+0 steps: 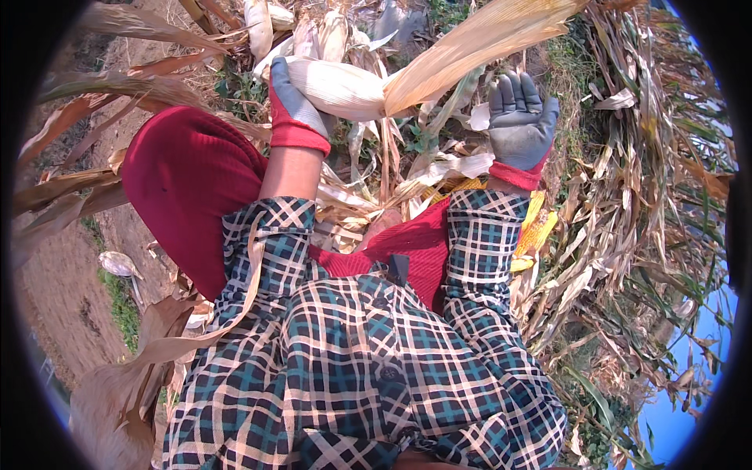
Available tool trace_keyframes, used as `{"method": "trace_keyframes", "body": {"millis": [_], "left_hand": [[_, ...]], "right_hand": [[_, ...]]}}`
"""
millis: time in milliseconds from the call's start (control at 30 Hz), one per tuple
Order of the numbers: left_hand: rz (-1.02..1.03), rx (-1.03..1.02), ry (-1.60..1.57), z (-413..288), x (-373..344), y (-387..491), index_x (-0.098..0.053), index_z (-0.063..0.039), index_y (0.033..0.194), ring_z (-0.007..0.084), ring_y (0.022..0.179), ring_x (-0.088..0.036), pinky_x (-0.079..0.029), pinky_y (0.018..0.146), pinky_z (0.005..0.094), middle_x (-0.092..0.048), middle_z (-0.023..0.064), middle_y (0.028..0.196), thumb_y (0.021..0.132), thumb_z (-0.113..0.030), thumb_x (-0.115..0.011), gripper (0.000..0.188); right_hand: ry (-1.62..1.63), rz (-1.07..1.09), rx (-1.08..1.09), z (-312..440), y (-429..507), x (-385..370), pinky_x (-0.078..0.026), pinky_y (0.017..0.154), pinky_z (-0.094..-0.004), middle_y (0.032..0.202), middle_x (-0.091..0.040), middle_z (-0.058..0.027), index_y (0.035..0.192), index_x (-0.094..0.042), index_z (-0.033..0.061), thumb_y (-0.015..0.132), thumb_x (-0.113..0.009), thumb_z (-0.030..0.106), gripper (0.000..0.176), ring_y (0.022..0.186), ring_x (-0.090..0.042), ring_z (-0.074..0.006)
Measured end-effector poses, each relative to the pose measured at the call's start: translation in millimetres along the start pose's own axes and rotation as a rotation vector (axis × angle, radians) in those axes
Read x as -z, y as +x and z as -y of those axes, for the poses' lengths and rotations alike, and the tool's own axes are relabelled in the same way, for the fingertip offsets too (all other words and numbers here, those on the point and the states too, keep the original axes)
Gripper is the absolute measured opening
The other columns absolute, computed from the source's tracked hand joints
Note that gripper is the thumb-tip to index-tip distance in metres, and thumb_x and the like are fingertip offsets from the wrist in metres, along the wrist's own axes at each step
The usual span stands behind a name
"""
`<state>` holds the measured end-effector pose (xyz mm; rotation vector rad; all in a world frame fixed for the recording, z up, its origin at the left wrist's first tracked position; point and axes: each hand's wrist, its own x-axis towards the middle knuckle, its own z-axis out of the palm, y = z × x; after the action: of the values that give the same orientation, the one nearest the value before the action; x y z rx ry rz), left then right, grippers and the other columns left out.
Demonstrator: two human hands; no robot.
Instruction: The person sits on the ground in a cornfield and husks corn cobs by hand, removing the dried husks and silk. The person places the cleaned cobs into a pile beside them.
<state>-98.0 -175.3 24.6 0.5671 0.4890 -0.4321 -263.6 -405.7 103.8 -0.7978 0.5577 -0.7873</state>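
My left hand [294,103], in a grey and red work glove, grips one end of an ear of corn [338,88] still wrapped in its pale husk. From the ear's other end a long dry corn leaf [470,56] stretches up to the right. My right hand [520,120], gloved the same way, is held palm up with its fingers spread and nothing in it. Just below that wrist, partly hidden by my sleeve, lie husked yellow corn cobs [534,232].
More husked-over ears [320,32] lie beyond my left hand. Dry stalks and leaves [599,235] are heaped along the right. Broad dry leaves [76,185] reach in from the left, over bare soil [64,294]. A lone ear [119,264] rests on the ground there.
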Motion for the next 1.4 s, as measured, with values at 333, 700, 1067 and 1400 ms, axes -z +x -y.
{"method": "trace_keyframes", "body": {"millis": [333,700,1067,1400], "left_hand": [[0.079,0.076,0.101,19.3,10.3,0.9,-0.055,-0.009,0.118,0.0274,0.09,-0.063,-0.052,0.082,0.0413,-0.063,0.0112,0.102,0.091,-0.047,-0.058,0.047],[0.169,0.337,0.159,37.2,12.9,-21.4,-0.051,-0.009,0.126,0.0236,0.082,-0.063,-0.052,0.077,0.0349,-0.063,0.0106,0.101,0.09,-0.037,-0.065,0.048],[0.118,0.024,0.419,44.7,13.9,-20.9,-0.064,0.0,0.109,0.0164,0.082,-0.063,-0.051,0.075,0.0304,-0.065,0.0057,0.094,0.078,-0.023,-0.078,0.04],[0.472,-0.123,0.741,34.7,3.4,-24.2,-0.055,0.0,0.122,0.0156,0.093,-0.063,-0.051,0.086,0.0307,-0.066,0.009,0.107,0.066,-0.018,-0.086,0.067]], "right_hand": [[-0.734,0.764,-0.113,-69.7,-62.2,-51.4,-0.045,0.093,-0.0301,0.124,-0.06,-0.0073,0.137,-0.047,0.0003,0.079,-0.079,0.017,0.068,0.109,-0.056,-0.0145],[-0.771,0.702,-0.444,-65.7,-76.4,-59.4,-0.051,0.085,-0.0296,0.112,-0.066,-0.009,0.124,-0.058,-0.0007,0.077,-0.076,0.003,0.051,0.099,-0.063,-0.0152],[0.336,0.163,-0.25,-34.4,-21.9,-27.0,-0.047,0.099,-0.0555,0.113,-0.066,-0.0187,0.122,-0.056,-0.0023,0.096,-0.049,0.05,0.059,0.104,-0.065,-0.0314],[-0.408,0.362,-0.131,-64.0,-27.0,-35.1,-0.051,0.091,-0.0296,0.117,-0.063,-0.0118,0.124,-0.054,-0.0015,0.088,-0.072,0.017,0.044,0.104,-0.064,-0.0187]]}}
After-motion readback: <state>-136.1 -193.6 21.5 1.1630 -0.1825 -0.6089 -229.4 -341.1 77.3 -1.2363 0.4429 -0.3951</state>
